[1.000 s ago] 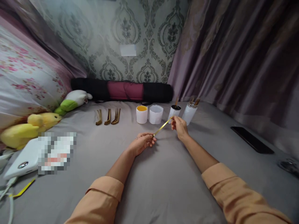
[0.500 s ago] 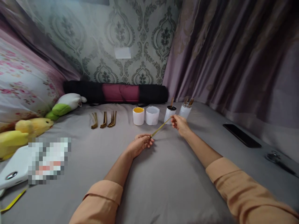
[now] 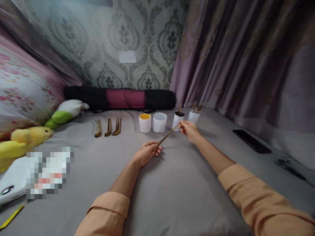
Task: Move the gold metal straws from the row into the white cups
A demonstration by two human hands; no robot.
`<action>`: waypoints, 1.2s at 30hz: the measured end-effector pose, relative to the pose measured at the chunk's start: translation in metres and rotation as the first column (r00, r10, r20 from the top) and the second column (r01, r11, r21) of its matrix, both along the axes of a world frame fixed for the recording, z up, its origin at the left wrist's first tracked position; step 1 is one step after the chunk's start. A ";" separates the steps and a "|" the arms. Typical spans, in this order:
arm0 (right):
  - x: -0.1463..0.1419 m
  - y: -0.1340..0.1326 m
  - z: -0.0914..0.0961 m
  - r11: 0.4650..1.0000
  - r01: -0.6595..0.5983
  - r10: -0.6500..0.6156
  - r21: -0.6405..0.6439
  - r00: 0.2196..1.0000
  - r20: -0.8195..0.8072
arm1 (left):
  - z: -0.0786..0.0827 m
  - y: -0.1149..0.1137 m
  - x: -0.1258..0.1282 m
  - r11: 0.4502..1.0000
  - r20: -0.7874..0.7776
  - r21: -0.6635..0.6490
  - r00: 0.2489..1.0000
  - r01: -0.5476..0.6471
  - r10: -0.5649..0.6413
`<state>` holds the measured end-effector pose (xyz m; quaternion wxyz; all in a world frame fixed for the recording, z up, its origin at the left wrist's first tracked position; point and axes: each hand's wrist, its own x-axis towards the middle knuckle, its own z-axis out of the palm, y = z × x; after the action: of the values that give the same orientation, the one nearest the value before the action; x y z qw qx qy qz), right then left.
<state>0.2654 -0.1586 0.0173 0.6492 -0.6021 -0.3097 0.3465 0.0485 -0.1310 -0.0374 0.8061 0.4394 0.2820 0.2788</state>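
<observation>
A thin golden-brown stick point(image 3: 168, 134) is stretched slantwise between my two hands. My left hand point(image 3: 150, 151) pinches its lower, nearer end just above the grey sheet. Its upper, farther end is pinched by my right hand point(image 3: 188, 129), which is in front of a white-wrapped can point(image 3: 177, 124) with a dark inside and a thin brown stick standing up from it. To the right, partly behind my right hand, stands a white-wrapped jar point(image 3: 194, 115) holding several brown sticks. Left of these are a white-wrapped cup with yellow inside point(image 3: 145, 124) and a whitish cup point(image 3: 159, 124).
Three groups of bent golden-brown pieces point(image 3: 97, 129) lie at the left. A black phone point(image 3: 251, 141) and a dark corded object point(image 3: 290, 167) are at the right. Plush toys point(image 3: 34, 136) and a white device point(image 3: 14, 177) lie far left. A black and maroon roll point(image 3: 125, 99) lies along the wall.
The view has shifted slightly, so the surroundings sit a little farther left. Both hands keep their hold on the stick, with almost no movement.
</observation>
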 end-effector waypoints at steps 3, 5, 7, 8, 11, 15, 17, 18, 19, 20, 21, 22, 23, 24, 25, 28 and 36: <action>0.000 -0.001 0.001 1.000 0.002 -0.002 -0.002 1.000 0.002 | 0.001 -0.001 0.000 1.000 0.006 -0.005 1.000 -0.006 0.006; 0.001 -0.001 0.001 1.000 -0.004 0.004 -0.002 1.000 0.004 | 0.001 -0.001 0.000 1.000 0.008 -0.012 1.000 -0.012 0.012; 0.001 -0.001 0.001 1.000 -0.011 0.011 -0.001 1.000 0.005 | 0.001 -0.001 0.000 1.000 0.013 -0.019 1.000 -0.018 0.018; 0.001 -0.001 0.002 1.000 -0.011 0.011 -0.001 1.000 0.005 | 0.001 -0.001 -0.001 1.000 0.017 -0.022 1.000 -0.019 0.020; 0.001 -0.001 0.002 1.000 -0.004 0.004 -0.005 1.000 0.007 | 0.000 0.000 -0.001 0.999 0.031 -0.029 0.999 -0.016 0.017; 0.003 0.000 0.002 1.000 -0.008 0.008 0.013 1.000 0.007 | -0.002 0.002 -0.002 0.999 0.046 -0.035 0.999 -0.006 0.008; 0.005 -0.001 0.002 1.000 -0.006 0.005 0.024 1.000 0.010 | -0.002 0.002 -0.002 0.999 0.045 -0.042 0.999 -0.006 0.008; 0.006 -0.001 0.003 1.000 0.001 -0.002 0.030 1.000 0.013 | -0.002 0.002 -0.002 0.999 0.043 -0.046 0.999 -0.008 0.010; 0.007 -0.002 0.004 0.999 0.007 -0.008 0.034 1.000 0.017 | -0.001 0.002 -0.002 0.999 0.041 -0.051 0.999 -0.013 0.015; 0.008 -0.003 0.005 0.999 0.015 -0.016 0.038 1.000 0.021 | 0.000 0.002 -0.002 0.998 0.040 -0.057 0.999 -0.018 0.020; 0.010 -0.004 0.006 0.999 0.023 -0.024 0.038 0.999 0.024 | 0.000 0.002 -0.002 0.998 0.040 -0.062 0.999 -0.024 0.026; 0.011 -0.005 0.008 0.999 0.030 -0.031 0.036 0.999 0.027 | 0.001 0.001 -0.003 0.997 0.042 -0.068 0.999 -0.029 0.031; 0.013 -0.007 0.010 0.999 0.035 -0.037 0.034 0.999 0.031 | 0.002 0.001 -0.003 0.997 0.046 -0.072 0.998 -0.032 0.035; 0.015 -0.008 0.011 0.999 0.041 -0.042 0.034 0.999 0.034 | 0.002 0.001 -0.003 0.996 0.050 -0.077 0.998 -0.033 0.037; 0.017 -0.009 0.013 0.998 0.046 -0.048 0.036 0.998 0.037 | 0.002 0.001 -0.004 0.996 0.052 -0.082 0.998 -0.034 0.039; 0.024 -0.012 0.018 0.997 0.062 -0.064 0.046 0.997 0.047 | 0.004 0.002 -0.005 0.994 0.050 -0.100 0.998 -0.044 0.049; 0.045 -0.020 0.043 0.989 0.132 -0.137 0.065 0.986 0.092 | 0.004 0.005 -0.007 0.986 0.058 -0.151 0.995 -0.072 0.082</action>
<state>0.3103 -0.1788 0.0598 0.6727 -0.6184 -0.3094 0.2633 0.0412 -0.1261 -0.0331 0.8339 0.3577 0.2927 0.3018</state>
